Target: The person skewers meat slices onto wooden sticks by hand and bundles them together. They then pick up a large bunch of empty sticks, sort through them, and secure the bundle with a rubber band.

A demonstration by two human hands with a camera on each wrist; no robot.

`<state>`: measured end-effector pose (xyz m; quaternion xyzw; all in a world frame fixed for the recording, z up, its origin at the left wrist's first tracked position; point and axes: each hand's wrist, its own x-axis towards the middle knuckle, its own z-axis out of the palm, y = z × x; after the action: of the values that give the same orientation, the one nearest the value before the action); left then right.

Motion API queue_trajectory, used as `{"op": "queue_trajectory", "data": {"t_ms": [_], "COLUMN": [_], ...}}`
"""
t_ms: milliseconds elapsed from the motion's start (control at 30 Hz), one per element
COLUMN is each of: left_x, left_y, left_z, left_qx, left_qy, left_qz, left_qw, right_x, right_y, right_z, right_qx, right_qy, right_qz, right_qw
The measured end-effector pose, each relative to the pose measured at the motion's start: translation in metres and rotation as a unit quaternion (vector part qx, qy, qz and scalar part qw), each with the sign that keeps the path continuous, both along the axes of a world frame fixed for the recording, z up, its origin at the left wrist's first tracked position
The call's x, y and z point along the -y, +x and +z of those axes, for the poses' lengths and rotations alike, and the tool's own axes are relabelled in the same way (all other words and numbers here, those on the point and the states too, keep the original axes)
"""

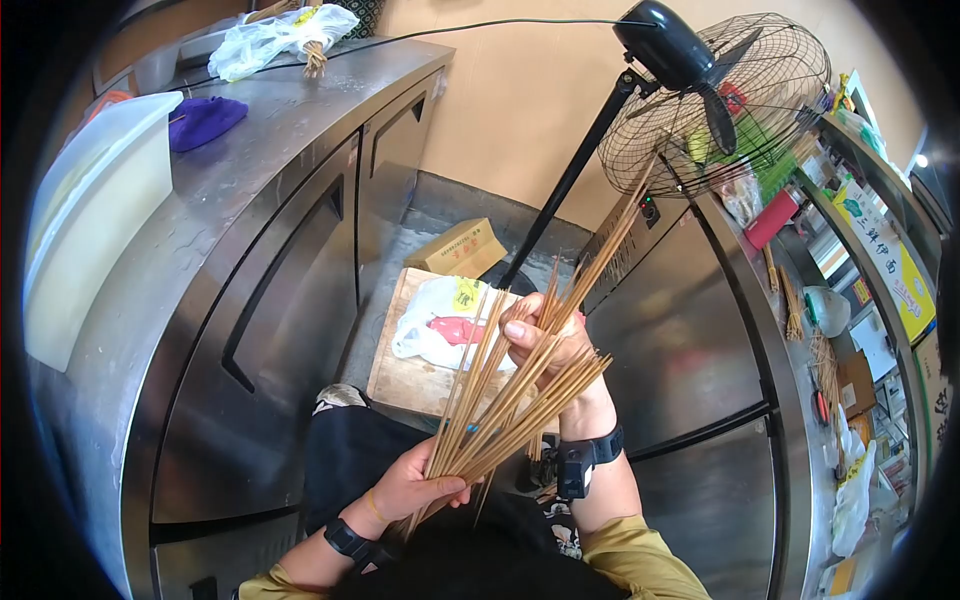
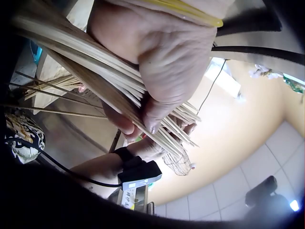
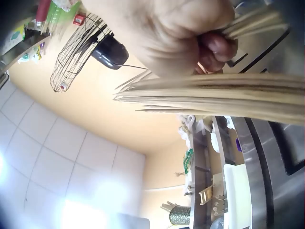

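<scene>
Thin wooden skewers [image 1: 530, 408] fan out in a thick bundle in front of the person. The left hand [image 1: 415, 484] grips the bundle near its lower end, thumb across the sticks; the left wrist view shows this hand [image 2: 167, 62] pressed round the skewers [image 2: 95, 62]. Higher up, the right hand [image 1: 550, 345] holds a smaller group of skewers [image 1: 610, 245], its thumb bent over them. In the right wrist view the fingers of the right hand [image 3: 171, 38] are curled round sticks, with the larger bundle [image 3: 219, 98] passing beside it.
A wooden board [image 1: 395, 385] with a white plastic bag [image 1: 425, 310] lies below, beside a cardboard box [image 1: 460, 248]. A black fan [image 1: 665, 45] stands ahead. Steel counters flank both sides; the left one [image 1: 260, 140] bears a white tub [image 1: 100, 220] and a purple cloth [image 1: 208, 122].
</scene>
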<state>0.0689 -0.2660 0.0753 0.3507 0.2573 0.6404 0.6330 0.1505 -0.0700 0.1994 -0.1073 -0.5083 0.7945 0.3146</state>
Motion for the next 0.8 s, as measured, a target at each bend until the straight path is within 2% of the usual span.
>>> {"op": "queue_trajectory", "data": {"t_ms": [333, 533, 800], "left_x": [0.002, 0.002, 0.004], "left_y": [0.0, 0.0, -0.001], "left_z": [0.004, 0.003, 0.002], "left_qx": [0.011, 0.034, 0.026], "left_qy": [0.004, 0.006, -0.001], "left_qz": [-0.007, -0.014, -0.008], "left_qw": [1.0, 0.999, 1.0], "right_x": [0.005, 0.013, 0.008], "right_y": [0.002, 0.001, 0.006], "right_z": [0.002, 0.004, -0.003], "right_qx": [0.041, 0.043, 0.066], "right_qy": [0.003, 0.022, 0.033], "right_qz": [-0.014, -0.07, -0.039], "right_qw": [0.999, 0.996, 0.997]}}
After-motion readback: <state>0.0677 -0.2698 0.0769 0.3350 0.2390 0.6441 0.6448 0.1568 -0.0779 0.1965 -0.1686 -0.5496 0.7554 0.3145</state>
